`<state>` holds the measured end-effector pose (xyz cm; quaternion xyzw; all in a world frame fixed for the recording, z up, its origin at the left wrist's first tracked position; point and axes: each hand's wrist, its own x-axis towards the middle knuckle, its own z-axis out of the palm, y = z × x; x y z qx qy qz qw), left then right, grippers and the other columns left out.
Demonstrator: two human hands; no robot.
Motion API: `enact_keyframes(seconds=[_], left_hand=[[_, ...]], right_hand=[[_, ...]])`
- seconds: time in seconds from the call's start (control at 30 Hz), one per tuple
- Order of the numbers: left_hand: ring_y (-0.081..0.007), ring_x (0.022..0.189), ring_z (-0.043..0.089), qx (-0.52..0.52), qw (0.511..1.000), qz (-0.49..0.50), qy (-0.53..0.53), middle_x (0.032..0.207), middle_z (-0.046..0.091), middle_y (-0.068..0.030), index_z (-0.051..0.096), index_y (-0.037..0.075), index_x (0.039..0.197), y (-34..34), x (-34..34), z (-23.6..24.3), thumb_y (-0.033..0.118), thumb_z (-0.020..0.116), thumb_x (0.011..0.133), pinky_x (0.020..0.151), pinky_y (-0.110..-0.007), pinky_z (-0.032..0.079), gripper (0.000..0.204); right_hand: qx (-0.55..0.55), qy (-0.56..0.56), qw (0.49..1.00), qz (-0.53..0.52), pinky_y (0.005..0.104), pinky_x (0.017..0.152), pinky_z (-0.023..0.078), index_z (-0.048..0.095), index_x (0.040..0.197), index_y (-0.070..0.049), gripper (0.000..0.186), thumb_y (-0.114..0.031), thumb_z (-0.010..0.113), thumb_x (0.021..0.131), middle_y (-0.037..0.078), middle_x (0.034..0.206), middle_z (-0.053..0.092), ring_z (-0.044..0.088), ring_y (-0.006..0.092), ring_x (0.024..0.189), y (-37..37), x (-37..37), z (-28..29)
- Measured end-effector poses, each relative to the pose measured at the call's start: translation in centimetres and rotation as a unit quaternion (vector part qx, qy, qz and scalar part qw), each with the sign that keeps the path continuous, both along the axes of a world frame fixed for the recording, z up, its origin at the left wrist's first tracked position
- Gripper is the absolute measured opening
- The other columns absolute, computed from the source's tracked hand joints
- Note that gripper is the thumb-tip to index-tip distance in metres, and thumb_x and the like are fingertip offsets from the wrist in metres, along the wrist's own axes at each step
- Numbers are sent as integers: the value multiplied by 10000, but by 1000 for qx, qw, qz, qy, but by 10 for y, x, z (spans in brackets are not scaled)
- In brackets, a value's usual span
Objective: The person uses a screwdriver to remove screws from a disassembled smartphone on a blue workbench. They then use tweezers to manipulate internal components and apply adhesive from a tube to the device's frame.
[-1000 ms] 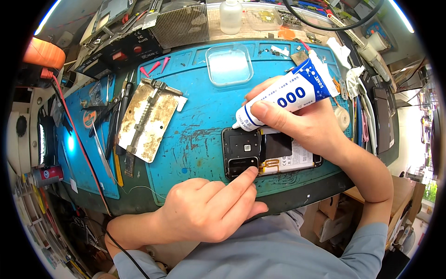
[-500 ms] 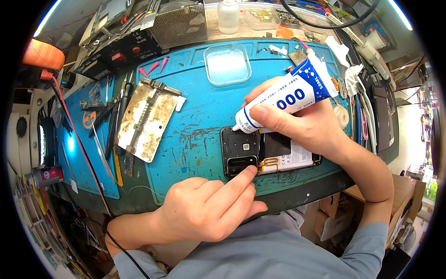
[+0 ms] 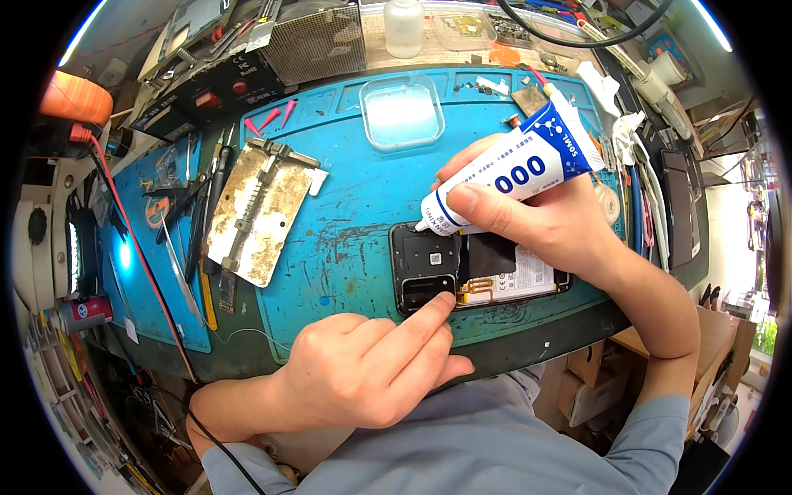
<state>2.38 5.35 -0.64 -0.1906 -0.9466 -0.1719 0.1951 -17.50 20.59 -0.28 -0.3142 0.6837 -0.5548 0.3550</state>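
Observation:
An opened smartphone (image 3: 425,261) lies on the blue work mat, its back cover off, with a black camera panel at its left end and a pale battery (image 3: 528,276) toward the right. My right hand (image 3: 549,227) is wrapped round a white and blue glue tube (image 3: 503,177), tilted so that its narrow nozzle points down at the phone's upper edge. Whether the tip touches the phone I cannot tell. From below, my left hand (image 3: 371,367) stretches its index finger onto the camera panel's lower right corner. Its other fingers are curled and hold nothing.
A metal board holder (image 3: 262,210) lies left of the phone, beside several tools. Behind the phone sits a clear plastic box (image 3: 402,111). A white bottle (image 3: 404,29) stands at the back. Red cable (image 3: 140,223) crosses the left side. White tape roll (image 3: 607,204) lies right.
The tube and my right hand have shifted very slightly to the right. My left finger stays on the phone's camera panel.

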Motion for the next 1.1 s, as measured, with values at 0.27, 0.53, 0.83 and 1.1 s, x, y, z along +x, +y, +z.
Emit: enact_keyframes(seconds=[0.27, 0.53, 0.83, 1.1], left_hand=[[-94, 531, 618, 9, 1000, -2, 0, 1039, 799, -117, 741, 32, 901, 0, 0, -1, 326, 816, 904, 446, -236, 422, 304], [-92, 522, 613, 11, 1000, -6, -7, 1043, 799, -121, 742, 30, 902, -1, -1, -1, 327, 817, 905, 445, -239, 430, 306], [-86, 516, 601, 10, 1000, -4, -9, 1060, 801, -120, 747, 37, 891, -1, -1, -1, 325, 821, 902, 447, -238, 430, 298], [-86, 511, 596, 11, 1000, -6, -8, 1052, 802, -119, 747, 37, 884, -1, -2, -1, 331, 817, 907, 443, -240, 428, 303]], right_hand=[[-21, 12, 1000, -18, 245, 721, 558, 759, 1052, -27, 234, -214, 848, 942, 22, 921, 753, 700, 79, 836, 2, 0, -3], [-36, 8, 999, -24, 223, 668, 531, 767, 1013, -41, 231, -234, 864, 931, -8, 856, 742, 673, 47, 770, 4, -1, -4], [28, 21, 999, 6, 282, 862, 572, 755, 1118, -22, 201, -160, 788, 975, 49, 1058, 754, 720, 130, 985, 11, -6, 5], [30, 18, 999, -12, 282, 852, 575, 759, 1097, -33, 187, -152, 803, 960, 56, 1056, 767, 725, 124, 970, 15, -7, 6]])
